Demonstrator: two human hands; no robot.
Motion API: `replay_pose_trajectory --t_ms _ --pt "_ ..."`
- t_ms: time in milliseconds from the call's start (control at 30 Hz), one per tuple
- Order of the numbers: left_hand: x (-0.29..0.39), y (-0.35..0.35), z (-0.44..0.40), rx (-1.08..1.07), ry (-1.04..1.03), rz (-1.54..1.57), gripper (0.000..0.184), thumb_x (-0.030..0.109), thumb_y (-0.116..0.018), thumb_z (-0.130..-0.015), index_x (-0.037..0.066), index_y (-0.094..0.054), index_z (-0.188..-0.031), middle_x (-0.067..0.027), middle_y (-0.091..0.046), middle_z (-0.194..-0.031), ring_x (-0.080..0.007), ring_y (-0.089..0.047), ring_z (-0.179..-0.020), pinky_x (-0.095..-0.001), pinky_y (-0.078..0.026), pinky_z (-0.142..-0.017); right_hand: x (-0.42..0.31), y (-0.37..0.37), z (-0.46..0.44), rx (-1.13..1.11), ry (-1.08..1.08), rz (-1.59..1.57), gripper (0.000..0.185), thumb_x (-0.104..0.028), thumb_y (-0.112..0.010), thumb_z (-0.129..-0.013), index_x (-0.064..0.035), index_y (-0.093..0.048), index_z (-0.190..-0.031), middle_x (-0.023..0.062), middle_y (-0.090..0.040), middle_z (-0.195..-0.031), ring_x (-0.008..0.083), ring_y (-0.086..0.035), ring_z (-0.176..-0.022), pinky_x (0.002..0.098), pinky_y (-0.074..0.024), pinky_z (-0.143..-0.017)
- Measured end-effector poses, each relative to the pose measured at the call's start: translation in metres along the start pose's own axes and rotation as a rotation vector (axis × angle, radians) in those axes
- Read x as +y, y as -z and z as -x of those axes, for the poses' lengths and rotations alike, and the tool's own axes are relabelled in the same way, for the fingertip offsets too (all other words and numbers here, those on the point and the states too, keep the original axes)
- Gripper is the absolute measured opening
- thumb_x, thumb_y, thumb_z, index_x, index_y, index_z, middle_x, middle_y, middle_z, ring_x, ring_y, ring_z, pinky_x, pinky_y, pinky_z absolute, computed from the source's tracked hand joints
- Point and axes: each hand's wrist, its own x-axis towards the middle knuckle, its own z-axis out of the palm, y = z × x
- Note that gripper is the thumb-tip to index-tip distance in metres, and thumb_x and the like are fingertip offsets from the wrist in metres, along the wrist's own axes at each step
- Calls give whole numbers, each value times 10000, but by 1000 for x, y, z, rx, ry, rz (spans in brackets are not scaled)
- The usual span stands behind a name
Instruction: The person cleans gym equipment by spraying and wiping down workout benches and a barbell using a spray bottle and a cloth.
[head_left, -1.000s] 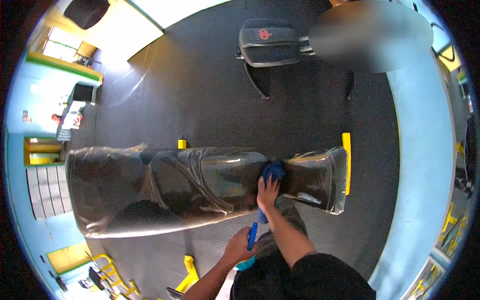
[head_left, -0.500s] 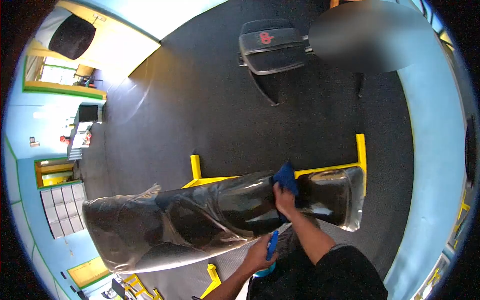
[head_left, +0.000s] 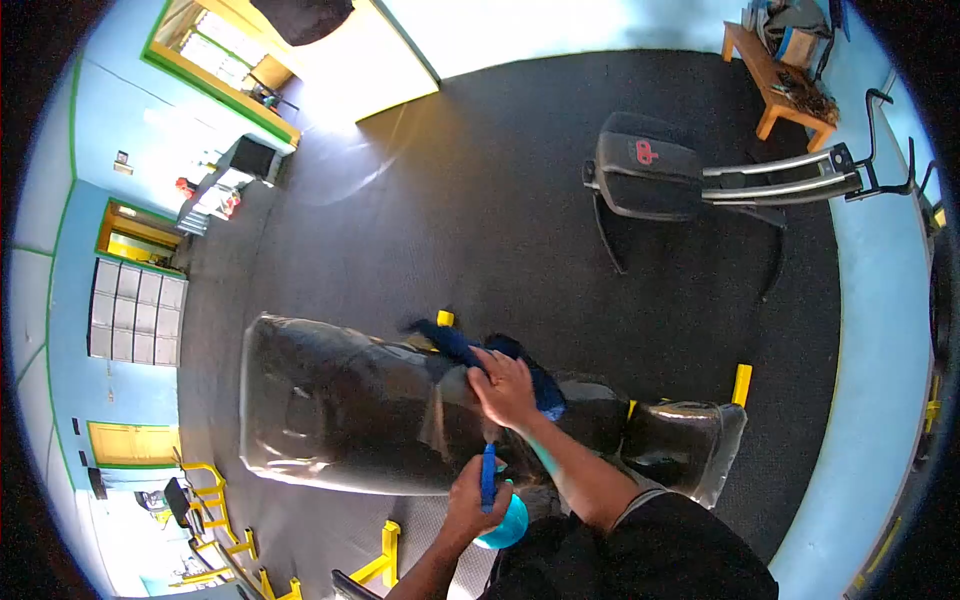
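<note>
A padded gym bench [head_left: 340, 410] wrapped in clear plastic lies across the view below me, on a yellow frame. My right hand [head_left: 505, 390] presses a dark blue cloth [head_left: 545, 388] against the far side of the bench's long pad, with part of the cloth sticking out to the left. Fingers of that hand are bent over the cloth. In front of my body, my left hand [head_left: 472, 503] grips a spray bottle [head_left: 508, 522] with a blue trigger head and a turquoise body. The nozzle points toward the pad.
A shorter seat pad [head_left: 685, 445] continues the bench at right. Beyond it stands a black exercise machine [head_left: 650, 165] with metal rails. A wooden bench [head_left: 775, 85] holding bags is against the far wall. Yellow gym frames [head_left: 215, 510] stand at lower left, below white lockers [head_left: 138, 310].
My right hand and the cloth have moved left along the pad. My left hand has shifted left with the spray bottle. The view has turned and moved.
</note>
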Motion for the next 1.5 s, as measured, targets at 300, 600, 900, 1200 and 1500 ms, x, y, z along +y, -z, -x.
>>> replay_pose_trajectory --t_ms 300,600,900,1200,1500 --pt "-7 54 21 327 -173 23 361 230 -680 -790 77 -549 -1089 -124 -619 -881 -234 -606 -746 -362 -486 -706 67 7 -7 -230 -543 -95 494 -463 -388 -964 -83 -641 -1152 150 -635 -1167 299 -603 -1086 399 -439 -950" --pt "21 97 30 287 -53 279 379 160 -691 -781 36 -539 -1106 -134 -626 -955 -217 -635 -808 -350 -507 -709 -108 -13 -69 -145 228 -205 556 -466 -443 -949 -78 -457 -1348 218 -554 -1259 393 -548 -1135 458 -435 -929" --pt "6 111 37 359 -145 234 401 163 -704 -784 24 -538 -1122 -146 -628 -959 -243 -645 -736 -341 -510 -663 -63 -18 -51 -238 -423 -410 556 -472 -433 -959 -23 -536 -1272 165 -615 -1165 326 -584 -1079 392 -408 -953" --pt "-2 149 64 433 -137 296 428 155 -708 -783 14 -533 -1147 -145 -638 -929 -225 -663 -748 -342 -512 -655 -226 -45 -143 -324 358 -416 627 -451 -487 -953 -99 -323 -1444 208 -454 -1382 346 -449 -1267 390 -344 -1052" --pt "-50 185 87 501 -231 347 463 154 -699 -785 4 -522 -1186 -165 -632 -957 -285 -662 -838 -370 -513 -720 -180 -43 -172 -539 -355 -731 653 -527 -537 -908 24 -527 -1259 112 -598 -1180 222 -538 -1085 329 -405 -914"
